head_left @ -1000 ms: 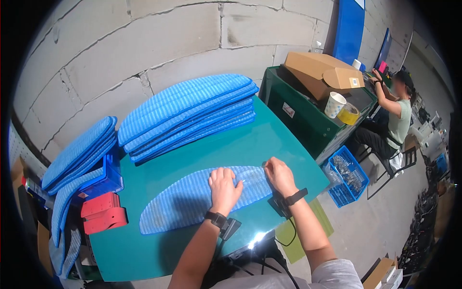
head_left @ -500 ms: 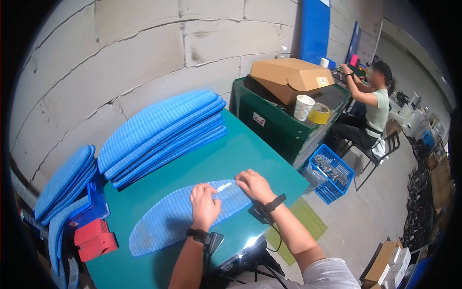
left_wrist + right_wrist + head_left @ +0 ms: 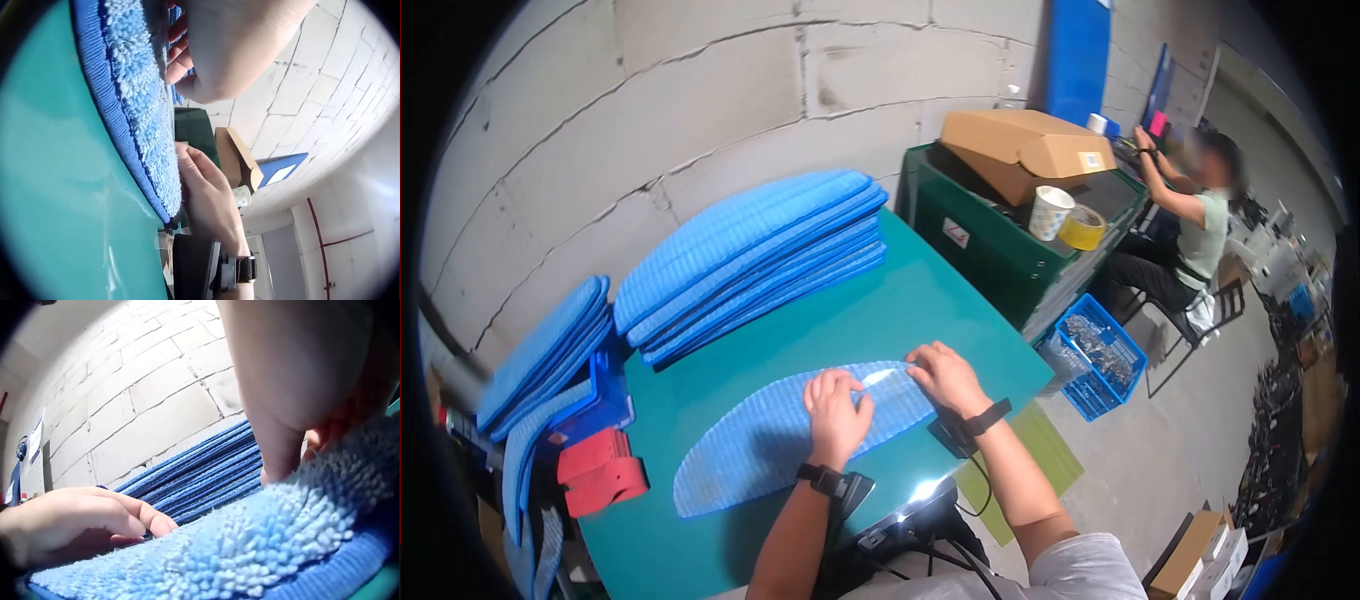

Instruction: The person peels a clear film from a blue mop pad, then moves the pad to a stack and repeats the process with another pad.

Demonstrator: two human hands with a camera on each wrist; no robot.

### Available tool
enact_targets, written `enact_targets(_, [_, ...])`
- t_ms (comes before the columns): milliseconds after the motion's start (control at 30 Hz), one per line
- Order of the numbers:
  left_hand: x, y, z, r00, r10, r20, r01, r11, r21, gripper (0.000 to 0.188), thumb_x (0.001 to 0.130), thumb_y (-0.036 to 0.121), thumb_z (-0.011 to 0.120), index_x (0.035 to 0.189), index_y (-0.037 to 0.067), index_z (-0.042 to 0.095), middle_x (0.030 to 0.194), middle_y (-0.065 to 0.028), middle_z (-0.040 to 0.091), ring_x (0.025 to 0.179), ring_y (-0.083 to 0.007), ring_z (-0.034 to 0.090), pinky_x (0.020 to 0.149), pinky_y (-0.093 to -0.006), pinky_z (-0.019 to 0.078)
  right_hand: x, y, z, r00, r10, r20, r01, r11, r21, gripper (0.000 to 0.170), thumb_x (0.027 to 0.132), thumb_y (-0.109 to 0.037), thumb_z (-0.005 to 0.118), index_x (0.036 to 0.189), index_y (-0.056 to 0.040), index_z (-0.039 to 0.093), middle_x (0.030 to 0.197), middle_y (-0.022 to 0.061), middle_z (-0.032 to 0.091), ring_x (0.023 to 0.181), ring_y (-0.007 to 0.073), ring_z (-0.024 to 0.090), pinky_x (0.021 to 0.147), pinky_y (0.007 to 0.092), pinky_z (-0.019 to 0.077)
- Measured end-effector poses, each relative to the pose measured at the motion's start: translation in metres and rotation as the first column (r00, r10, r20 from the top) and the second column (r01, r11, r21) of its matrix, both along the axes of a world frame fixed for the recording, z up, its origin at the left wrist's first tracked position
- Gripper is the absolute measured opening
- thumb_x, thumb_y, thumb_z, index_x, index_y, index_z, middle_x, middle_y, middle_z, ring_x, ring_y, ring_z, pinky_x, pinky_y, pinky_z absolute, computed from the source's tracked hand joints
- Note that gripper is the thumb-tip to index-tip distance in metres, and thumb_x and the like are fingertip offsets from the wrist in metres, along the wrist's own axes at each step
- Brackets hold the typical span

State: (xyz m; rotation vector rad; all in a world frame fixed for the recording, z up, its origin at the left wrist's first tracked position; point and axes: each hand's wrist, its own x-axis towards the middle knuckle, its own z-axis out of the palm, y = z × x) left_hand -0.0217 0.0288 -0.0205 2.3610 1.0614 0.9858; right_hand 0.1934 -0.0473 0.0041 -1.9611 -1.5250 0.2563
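1. Head view, lower centre: one blue half-moon pad (image 3: pixel 745 450), striped, lying flat on a green table (image 3: pixel 945 300), straight edge toward the wearer.
2. Head view, lower centre: left hand (image 3: pixel 837 415), resting on the pad right of its middle, fingers loosely bent, grasping nothing.
3. Head view, right of centre: right hand (image 3: pixel 948 382), fingers bent at the pad's right end; whether they pinch it, cannot tell. A shiny pale patch lies between the hands.
4. Head view, left: a large stack of blue pads (image 3: pixel 745 270) near the wall; a smaller stack (image 3: pixel 550 345) at the left edge, beside a blue bin (image 3: pixel 608 400); red piece (image 3: pixel 603 475) below.
5. Head view, upper right: green cabinet (image 3: pixel 975 250) bearing cardboard box (image 3: pixel 1030 145), paper cup (image 3: pixel 1050 214) and yellow tape roll (image 3: pixel 1082 230); seated person beyond; blue basket of small metal parts below.
6. Left wrist view: pad's fluffy face and ribbed blue border running from upper left to lower centre; left hand at top, right hand at centre, beside the pad's end.
7. Right wrist view: pad across the bottom; left fingertips on it at lower left; right hand at upper right, its fingertips largely hidden.
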Motion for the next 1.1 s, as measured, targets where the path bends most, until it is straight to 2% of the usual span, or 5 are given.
enact_targets(167, [0.001, -0.003, 0.011, 1.0, 0.008, -0.008, -0.008, 0.998, 0.068, 0.032, 0.079, 0.028, 0.085, 0.094, 0.009, 0.064, 0.109, -0.0086, 0.06, 0.115, -0.0302, 0.055, 0.107, -0.0489, 0.035, -0.033, 0.004, 0.014, 0.961, -0.107, 0.256, 0.123, 0.991, -0.047, 0.065, 0.076, -0.059, 0.083, 0.11, -0.0047, 0.069, 0.103, 0.0175, 0.064, 0.101, 0.0366, 0.064, 0.087, 0.0464, 0.054])
enact_targets(533, [-0.004, -0.004, 0.011, 1.0, -0.002, -0.016, 0.002, 1.0, 0.02, 0.041, 0.074, 0.028, 0.09, 0.096, 0.006, 0.064, 0.117, -0.012, 0.057, 0.125, -0.034, 0.05, 0.112, -0.05, 0.0337, -0.012, 0.0, 0.007, 0.995, -0.076, -0.065, 0.072, 0.996, -0.057, 0.041, 0.08, -0.033, 0.087, 0.108, -0.008, 0.071, 0.094, 0.0119, 0.063, 0.095, 0.0312, 0.066, 0.083, 0.0436, 0.0541])
enact_targets(867, [-0.006, -0.005, 0.019, 0.999, 0.016, -0.039, -0.015, 1.0, 0.007, 0.047, 0.073, 0.029, 0.091, 0.099, 0.004, 0.06, 0.111, -0.0116, 0.056, 0.121, -0.0325, 0.051, 0.108, -0.0461, 0.0376, -0.043, 0.024, 0.015, 0.916, -0.161, 0.367, 0.23, 0.961, -0.151, 0.073, 0.081, -0.072, 0.072, 0.106, -0.004, 0.07, 0.1, 0.0187, 0.07, 0.096, 0.0348, 0.07, 0.083, 0.0435, 0.0576])
enact_targets(1000, [-0.006, -0.004, 0.018, 0.999, 0.019, -0.043, -0.02, 1.0, -0.022, 0.051, 0.071, 0.031, 0.093, 0.098, 0.004, 0.06, 0.116, -0.013, 0.056, 0.122, -0.0344, 0.051, 0.107, -0.0471, 0.0396, -0.039, 0.025, 0.013, 0.9, -0.169, 0.402, 0.259, 0.949, -0.181, 0.061, 0.085, -0.06, 0.075, 0.11, -0.005, 0.068, 0.099, 0.0179, 0.07, 0.097, 0.0353, 0.071, 0.082, 0.0445, 0.0576])
enact_targets(1100, [-0.009, -0.003, 0.018, 0.999, 0.023, -0.04, -0.023, 1.0, -0.013, 0.052, 0.07, 0.032, 0.093, 0.098, 0.004, 0.061, 0.117, -0.0129, 0.056, 0.122, -0.0346, 0.051, 0.107, -0.0466, 0.0405, -0.023, 0.019, 0.006, 0.953, -0.218, 0.211, 0.243, 0.965, -0.098, 0.032, 0.09, -0.029, 0.076, 0.111, -0.0073, 0.067, 0.1, 0.0152, 0.071, 0.094, 0.0356, 0.071, 0.081, 0.0464, 0.0571])
